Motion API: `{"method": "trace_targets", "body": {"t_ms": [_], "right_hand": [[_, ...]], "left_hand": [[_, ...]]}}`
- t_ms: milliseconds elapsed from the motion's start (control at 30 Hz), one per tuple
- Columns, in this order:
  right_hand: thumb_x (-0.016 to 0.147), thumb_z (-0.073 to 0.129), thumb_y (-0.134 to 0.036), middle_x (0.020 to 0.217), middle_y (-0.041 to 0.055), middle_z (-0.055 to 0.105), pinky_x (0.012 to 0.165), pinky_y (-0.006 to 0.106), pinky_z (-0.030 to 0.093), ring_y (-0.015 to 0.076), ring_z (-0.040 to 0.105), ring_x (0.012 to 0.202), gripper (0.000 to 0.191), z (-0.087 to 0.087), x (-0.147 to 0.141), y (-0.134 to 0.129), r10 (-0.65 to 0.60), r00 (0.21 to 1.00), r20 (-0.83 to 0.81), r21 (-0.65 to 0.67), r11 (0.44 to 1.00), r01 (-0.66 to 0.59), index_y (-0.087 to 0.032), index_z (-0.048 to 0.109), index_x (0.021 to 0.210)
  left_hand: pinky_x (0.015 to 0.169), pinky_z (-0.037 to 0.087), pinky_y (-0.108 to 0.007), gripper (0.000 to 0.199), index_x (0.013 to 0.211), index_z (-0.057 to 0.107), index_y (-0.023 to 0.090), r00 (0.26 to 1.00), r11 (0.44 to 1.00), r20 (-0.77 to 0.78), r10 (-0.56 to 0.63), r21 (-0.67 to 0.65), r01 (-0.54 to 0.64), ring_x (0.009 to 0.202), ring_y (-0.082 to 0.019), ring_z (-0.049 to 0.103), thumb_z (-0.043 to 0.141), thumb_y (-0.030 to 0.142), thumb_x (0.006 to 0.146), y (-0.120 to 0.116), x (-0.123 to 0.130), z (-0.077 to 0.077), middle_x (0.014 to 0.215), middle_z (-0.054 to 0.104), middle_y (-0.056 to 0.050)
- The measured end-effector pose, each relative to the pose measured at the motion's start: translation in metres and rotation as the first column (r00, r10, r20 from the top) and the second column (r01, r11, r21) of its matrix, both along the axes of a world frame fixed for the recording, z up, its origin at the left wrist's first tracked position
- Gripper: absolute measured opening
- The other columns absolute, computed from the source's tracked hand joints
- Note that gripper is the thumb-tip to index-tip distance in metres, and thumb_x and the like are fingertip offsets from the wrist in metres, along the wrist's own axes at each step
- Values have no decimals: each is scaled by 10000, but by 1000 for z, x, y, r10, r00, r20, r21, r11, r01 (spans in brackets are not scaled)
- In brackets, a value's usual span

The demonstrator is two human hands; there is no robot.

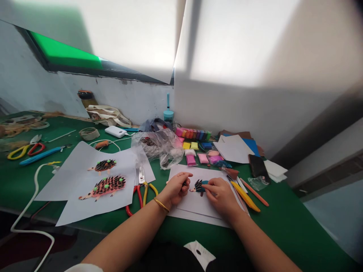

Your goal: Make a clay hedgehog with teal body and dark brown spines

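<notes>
On white paper [195, 209] lies a small hedgehog picture [200, 185] with a pale snout, a blue body and dark, seed-like spines at its left side. My right hand [221, 196] rests over its right part, thumb and fingertips pinched together against the blue body; anything between them is hidden. Just left of the snout, my left hand [178, 188] is curled closed, palm turned inward. Something small and dark shows among its fingers, too little to name. Two finished-looking hedgehog pictures, a smaller one [103, 165] and a larger pink one [105, 186], lie on sheets to the left.
Red-and-yellow-handled pliers [141, 196] lie beside my left forearm. A yellow cutter [245, 196] and an orange pen [255, 192] are at right. Clay packets [191, 159], a clear plastic bag [161, 145] and a dark wallet [258, 168] sit behind. A white cable [35, 196] hangs off the left edge.
</notes>
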State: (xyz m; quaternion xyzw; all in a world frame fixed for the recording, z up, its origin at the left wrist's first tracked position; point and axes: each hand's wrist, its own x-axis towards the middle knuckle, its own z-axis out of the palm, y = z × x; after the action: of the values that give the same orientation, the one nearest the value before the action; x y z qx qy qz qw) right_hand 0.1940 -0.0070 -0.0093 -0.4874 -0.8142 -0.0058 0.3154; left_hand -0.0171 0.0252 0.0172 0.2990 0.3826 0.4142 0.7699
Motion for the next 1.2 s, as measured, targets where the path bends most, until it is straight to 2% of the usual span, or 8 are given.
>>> {"method": "trace_targets", "body": {"t_ms": [567,767,867,1033,1200], "right_hand": [[860,590,-177,880,73,666,774,354,454,212,582,858,229,5,-3,-3,-1,1000,-8,-29,1000,1,-252,776,969],[868,564,-177,891,77,666,776,360,465,213,584,862,245,1,-1,0,13,997,-72,-14,1000,-15,-233,767,994],[880,552,-197,894,78,665,773,364,469,215,587,863,248,1,1,1,13,993,-120,3,1000,-13,-228,752,1024],[915,556,-274,907,76,656,799,370,459,225,586,897,227,15,-10,-3,20,986,-166,-17,1000,-23,-240,729,1057],[912,573,-283,903,66,647,796,349,432,210,569,878,195,38,-39,-5,71,989,-126,-81,993,-82,-255,742,1007]], "left_hand": [[386,127,-145,271,971,582,158,1000,1000,-3,-1,1,1,388,-2,311,684,328,786,-1,0,0,650,489,53],[387,132,-139,254,986,587,158,1000,1000,2,3,-6,-3,389,-1,309,655,335,816,0,0,-2,661,489,49],[382,120,-141,278,992,589,149,999,999,36,-10,-45,12,385,-4,300,604,396,865,1,-2,-2,663,485,43],[377,119,-145,451,1011,605,119,984,991,146,-97,-73,108,386,-16,309,502,547,912,1,-3,-2,675,519,9],[374,115,-162,535,962,614,129,978,982,98,-185,-25,189,355,-26,289,426,628,916,-3,1,-2,609,516,16]]}}
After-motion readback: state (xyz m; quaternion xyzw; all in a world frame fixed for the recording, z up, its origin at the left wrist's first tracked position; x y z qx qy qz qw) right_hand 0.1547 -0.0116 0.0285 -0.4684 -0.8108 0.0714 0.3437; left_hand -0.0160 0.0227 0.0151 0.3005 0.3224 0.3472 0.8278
